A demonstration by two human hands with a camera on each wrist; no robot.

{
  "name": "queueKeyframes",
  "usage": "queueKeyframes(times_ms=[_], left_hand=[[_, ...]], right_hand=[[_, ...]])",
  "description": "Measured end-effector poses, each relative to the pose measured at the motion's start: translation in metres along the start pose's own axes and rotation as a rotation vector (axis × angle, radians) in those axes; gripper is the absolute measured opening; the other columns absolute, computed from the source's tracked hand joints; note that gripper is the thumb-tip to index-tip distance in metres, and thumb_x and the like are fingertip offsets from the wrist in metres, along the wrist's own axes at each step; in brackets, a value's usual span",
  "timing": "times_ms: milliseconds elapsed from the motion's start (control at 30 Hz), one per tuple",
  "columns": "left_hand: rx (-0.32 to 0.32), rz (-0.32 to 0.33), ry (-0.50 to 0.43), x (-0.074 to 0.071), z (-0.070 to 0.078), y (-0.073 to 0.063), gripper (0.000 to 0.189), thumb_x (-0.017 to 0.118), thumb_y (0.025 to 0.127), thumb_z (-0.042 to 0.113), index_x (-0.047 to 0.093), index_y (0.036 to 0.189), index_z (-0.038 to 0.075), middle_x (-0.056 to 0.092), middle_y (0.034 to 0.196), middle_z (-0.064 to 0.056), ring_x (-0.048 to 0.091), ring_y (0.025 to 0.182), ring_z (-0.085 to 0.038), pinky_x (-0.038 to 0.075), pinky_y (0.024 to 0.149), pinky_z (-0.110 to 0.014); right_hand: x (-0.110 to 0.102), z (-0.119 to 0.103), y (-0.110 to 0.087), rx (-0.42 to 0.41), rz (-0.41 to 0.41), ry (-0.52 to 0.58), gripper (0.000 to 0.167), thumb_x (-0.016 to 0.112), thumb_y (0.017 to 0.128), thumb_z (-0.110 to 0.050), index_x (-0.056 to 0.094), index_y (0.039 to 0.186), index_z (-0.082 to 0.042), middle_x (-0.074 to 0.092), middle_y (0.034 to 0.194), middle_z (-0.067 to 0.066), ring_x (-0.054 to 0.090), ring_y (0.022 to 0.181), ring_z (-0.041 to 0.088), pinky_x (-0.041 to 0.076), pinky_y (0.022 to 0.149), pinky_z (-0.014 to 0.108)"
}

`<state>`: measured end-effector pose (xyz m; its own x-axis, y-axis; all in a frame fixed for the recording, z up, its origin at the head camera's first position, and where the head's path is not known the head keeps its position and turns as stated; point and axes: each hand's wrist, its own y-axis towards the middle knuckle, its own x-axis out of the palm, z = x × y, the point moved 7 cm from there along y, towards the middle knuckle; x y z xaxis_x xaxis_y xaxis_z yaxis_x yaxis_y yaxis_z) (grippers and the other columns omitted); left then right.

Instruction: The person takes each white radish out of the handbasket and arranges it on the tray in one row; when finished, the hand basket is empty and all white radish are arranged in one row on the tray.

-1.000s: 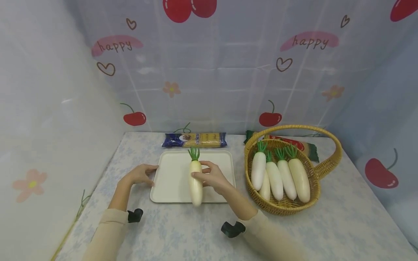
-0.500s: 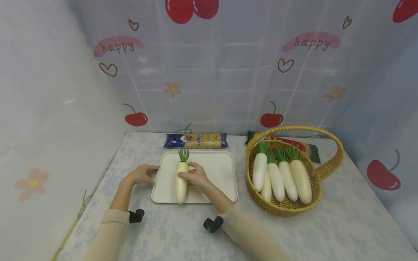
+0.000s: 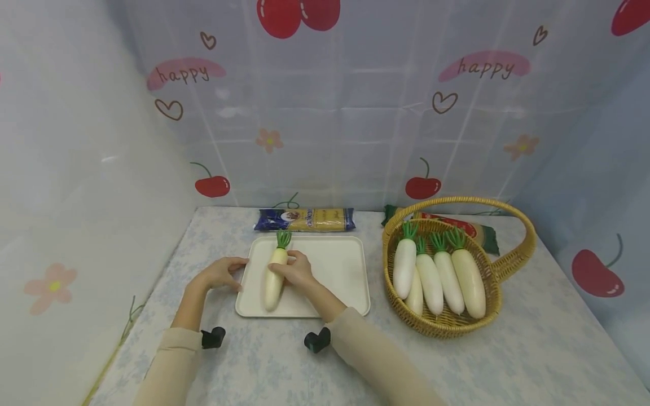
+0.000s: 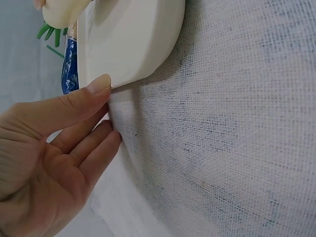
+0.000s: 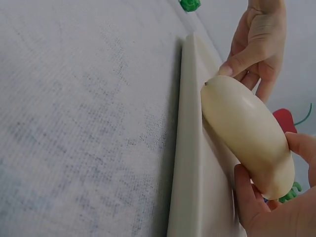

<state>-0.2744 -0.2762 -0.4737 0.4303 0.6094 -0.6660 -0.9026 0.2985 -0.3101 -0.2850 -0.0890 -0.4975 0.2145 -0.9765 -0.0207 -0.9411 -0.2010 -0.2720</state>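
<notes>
"What do you have at the fingers?"

"From my seat, I see the right hand pinching the white radish between thumb and fingers. The left hand is relaxed, fingers loosely bent, thumb tip touching the white tray at its nine o'clock edge."

"And the radish?"

"Over the tray's nine o'clock half, leaves pointing nearly to half past twelve. I can't tell whether it touches down."

"Farther out?"

"At the tray's twelve, a blue-and-gold packet; at its three, a wicker basket holding five more radishes."
</notes>
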Motion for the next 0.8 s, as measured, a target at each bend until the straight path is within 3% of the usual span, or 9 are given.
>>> queueKeyframes(times_ms=[267, 433, 567, 667, 800], left_hand=[[-0.002, -0.015, -0.005, 0.001, 0.002, 0.000, 0.079, 0.079, 0.069, -0.004, 0.040, 0.137, -0.011, 0.036, 0.140, -0.032, 0.034, 0.130, -0.046, 0.033, 0.106, -0.053], [-0.001, -0.017, -0.010, 0.002, 0.003, 0.000, 0.079, 0.078, 0.068, -0.005, 0.039, 0.136, -0.012, 0.036, 0.140, -0.032, 0.033, 0.130, -0.046, 0.033, 0.107, -0.053], [0.011, -0.021, -0.020, 0.001, 0.004, 0.000, 0.079, 0.078, 0.068, -0.006, 0.038, 0.136, -0.013, 0.035, 0.140, -0.033, 0.033, 0.131, -0.046, 0.032, 0.107, -0.053], [0.012, -0.023, -0.025, 0.001, 0.003, 0.001, 0.079, 0.078, 0.068, -0.005, 0.038, 0.137, -0.013, 0.035, 0.141, -0.032, 0.033, 0.131, -0.046, 0.032, 0.107, -0.053], [0.002, -0.021, -0.035, 0.000, 0.001, 0.001, 0.079, 0.078, 0.068, -0.006, 0.039, 0.137, -0.012, 0.036, 0.141, -0.032, 0.033, 0.131, -0.046, 0.032, 0.107, -0.053]], right_hand=[[0.008, -0.004, 0.007, -0.022, 0.061, -0.128, 0.071, 0.079, 0.073, -0.024, 0.047, 0.131, 0.005, 0.062, 0.107, 0.020, 0.065, 0.081, 0.022, 0.058, 0.059, 0.028], [0.012, -0.013, 0.009, -0.049, 0.100, -0.369, 0.074, 0.081, 0.070, -0.034, 0.051, 0.127, 0.002, 0.064, 0.102, 0.016, 0.062, 0.078, 0.020, 0.055, 0.057, 0.026], [0.016, -0.017, 0.010, -0.065, 0.112, -0.525, 0.077, 0.080, 0.069, -0.042, 0.051, 0.127, 0.000, 0.064, 0.101, 0.015, 0.061, 0.082, 0.023, 0.054, 0.065, 0.030], [0.017, -0.018, 0.009, -0.074, 0.112, -0.573, 0.077, 0.078, 0.071, -0.044, 0.051, 0.127, 0.000, 0.065, 0.101, 0.014, 0.062, 0.086, 0.024, 0.054, 0.070, 0.033], [0.018, -0.019, 0.007, -0.083, 0.094, -0.572, 0.075, 0.076, 0.073, -0.045, 0.050, 0.128, 0.000, 0.065, 0.099, 0.014, 0.063, 0.083, 0.024, 0.054, 0.067, 0.032]])
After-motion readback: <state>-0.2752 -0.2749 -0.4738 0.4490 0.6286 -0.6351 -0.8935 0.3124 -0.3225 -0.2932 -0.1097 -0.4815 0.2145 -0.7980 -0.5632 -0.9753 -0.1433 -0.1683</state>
